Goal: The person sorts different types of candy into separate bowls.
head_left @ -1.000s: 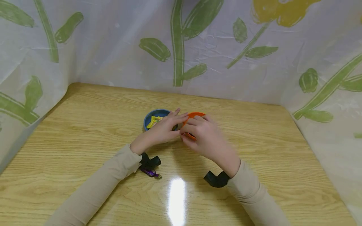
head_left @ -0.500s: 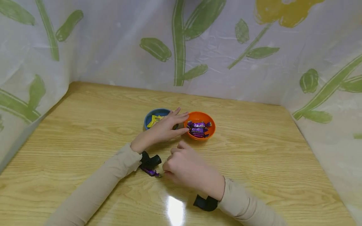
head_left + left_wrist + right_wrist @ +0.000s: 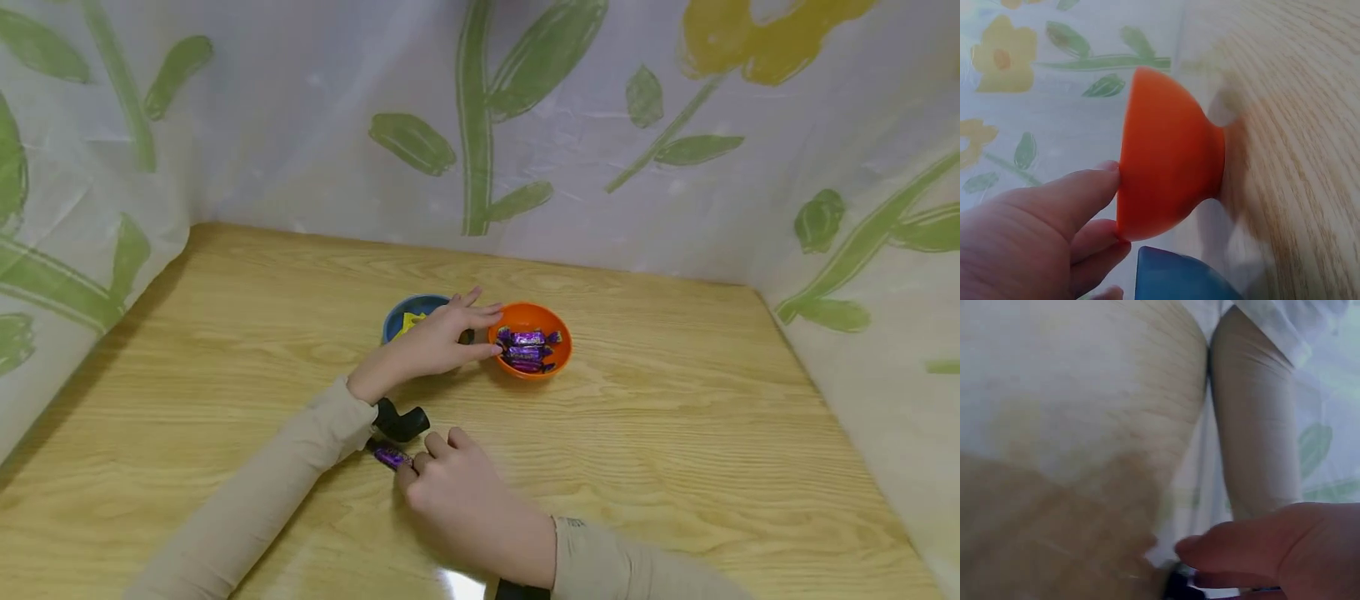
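In the head view my left hand (image 3: 435,340) reaches across the blue bowl (image 3: 399,310), its fingers spread and fairly straight. Its thumb and fingertips touch the rim of the orange bowl (image 3: 566,346), also seen side-on as an orange bowl (image 3: 1166,156) in the left wrist view. Several purple wrapped candies (image 3: 527,352) lie inside it. My right hand (image 3: 472,508) is low on the table, thumb and finger pinching the right end of another purple wrapped candy (image 3: 392,455). In the right wrist view only a dark bit of wrapper (image 3: 1180,582) shows below the fingertips.
Yellow-wrapped candy (image 3: 411,321) sits in the blue bowl, partly hidden by the left hand. A black strap piece (image 3: 402,423) on the left wrist is just above the loose candy. White sheeting (image 3: 315,167) painted with plants surrounds the wooden table (image 3: 675,417).
My right hand has come away from the orange bowl, moving down and left to the loose purple candy, and now pinches it. The left hand has stayed at the orange bowl's rim.
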A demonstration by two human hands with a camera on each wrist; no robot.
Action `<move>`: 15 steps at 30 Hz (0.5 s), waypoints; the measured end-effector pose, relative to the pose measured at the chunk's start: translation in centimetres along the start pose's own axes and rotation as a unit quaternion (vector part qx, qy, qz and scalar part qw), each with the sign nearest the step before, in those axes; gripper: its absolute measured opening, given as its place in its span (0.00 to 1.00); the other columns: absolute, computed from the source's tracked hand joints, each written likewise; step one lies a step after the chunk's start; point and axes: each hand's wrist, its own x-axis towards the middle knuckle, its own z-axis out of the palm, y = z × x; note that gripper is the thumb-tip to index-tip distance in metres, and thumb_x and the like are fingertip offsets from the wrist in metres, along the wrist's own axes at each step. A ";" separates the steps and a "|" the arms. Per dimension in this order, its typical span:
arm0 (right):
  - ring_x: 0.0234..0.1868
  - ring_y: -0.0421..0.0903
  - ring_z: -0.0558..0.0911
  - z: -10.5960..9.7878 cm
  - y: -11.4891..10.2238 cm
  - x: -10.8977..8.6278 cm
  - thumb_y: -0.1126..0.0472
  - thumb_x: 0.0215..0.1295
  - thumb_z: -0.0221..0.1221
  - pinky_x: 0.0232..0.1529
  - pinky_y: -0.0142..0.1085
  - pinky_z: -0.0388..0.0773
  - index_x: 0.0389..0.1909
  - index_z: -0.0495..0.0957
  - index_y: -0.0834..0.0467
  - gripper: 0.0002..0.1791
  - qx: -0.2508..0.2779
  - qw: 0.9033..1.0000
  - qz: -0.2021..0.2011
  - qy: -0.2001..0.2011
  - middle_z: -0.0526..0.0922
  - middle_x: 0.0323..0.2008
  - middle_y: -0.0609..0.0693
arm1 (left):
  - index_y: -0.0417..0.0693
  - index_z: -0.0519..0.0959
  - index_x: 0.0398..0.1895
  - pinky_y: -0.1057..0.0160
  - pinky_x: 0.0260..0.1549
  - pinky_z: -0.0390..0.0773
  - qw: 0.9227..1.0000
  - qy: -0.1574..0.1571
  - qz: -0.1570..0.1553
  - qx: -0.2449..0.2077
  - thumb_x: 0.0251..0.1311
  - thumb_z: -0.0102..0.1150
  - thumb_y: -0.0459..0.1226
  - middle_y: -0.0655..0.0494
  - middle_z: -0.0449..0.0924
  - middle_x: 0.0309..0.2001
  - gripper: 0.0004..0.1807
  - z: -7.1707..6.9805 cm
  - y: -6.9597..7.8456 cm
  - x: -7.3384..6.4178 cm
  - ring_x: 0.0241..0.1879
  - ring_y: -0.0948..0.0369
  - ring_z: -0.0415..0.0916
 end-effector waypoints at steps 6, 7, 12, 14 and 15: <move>0.29 0.40 0.74 0.9 -1.2 0.2 0.55 0.59 0.62 0.27 0.31 0.64 0.39 0.87 0.48 0.09 -0.013 0.998 0.028 0.049 0.84 0.32 0.42 | 0.39 0.67 0.70 0.48 0.74 0.37 1.000 -0.008 0.008 0.004 0.70 0.59 0.45 0.50 0.59 0.74 0.31 -0.1 0.0 0.2 0.78 0.54 0.36; 0.29 0.41 0.74 1.0 -1.2 0.2 0.55 0.60 0.62 0.27 0.31 0.64 0.39 0.87 0.49 0.09 -0.014 0.998 0.031 0.051 0.84 0.33 0.42 | 0.38 0.67 0.70 0.48 0.74 0.36 1.000 -0.008 0.012 0.005 0.69 0.59 0.45 0.49 0.59 0.74 0.31 -0.1 -0.1 0.2 0.78 0.54 0.36; 0.28 0.41 0.76 1.1 -1.1 0.2 0.56 0.60 0.62 0.27 0.31 0.65 0.37 0.88 0.48 0.08 -0.008 0.998 0.032 0.051 0.84 0.33 0.41 | 0.37 0.67 0.70 0.49 0.74 0.37 1.000 -0.006 0.020 0.002 0.69 0.59 0.45 0.48 0.59 0.74 0.31 0.1 -0.2 0.3 0.78 0.54 0.36; 0.27 0.41 0.75 0.9 -0.9 0.2 0.57 0.59 0.63 0.26 0.31 0.64 0.33 0.88 0.48 0.06 0.004 0.999 0.032 0.043 0.83 0.31 0.41 | 0.37 0.67 0.70 0.48 0.74 0.37 1.000 -0.004 0.020 0.000 0.69 0.59 0.45 0.49 0.60 0.74 0.31 0.1 -0.2 0.3 0.78 0.54 0.36; 0.26 0.41 0.75 0.8 -0.8 0.1 0.57 0.58 0.63 0.25 0.31 0.63 0.30 0.87 0.48 0.04 0.011 0.999 0.033 0.037 0.83 0.30 0.41 | 0.37 0.68 0.70 0.48 0.74 0.36 1.000 -0.003 0.020 0.001 0.69 0.60 0.45 0.49 0.60 0.74 0.31 0.1 -0.3 0.3 0.78 0.54 0.36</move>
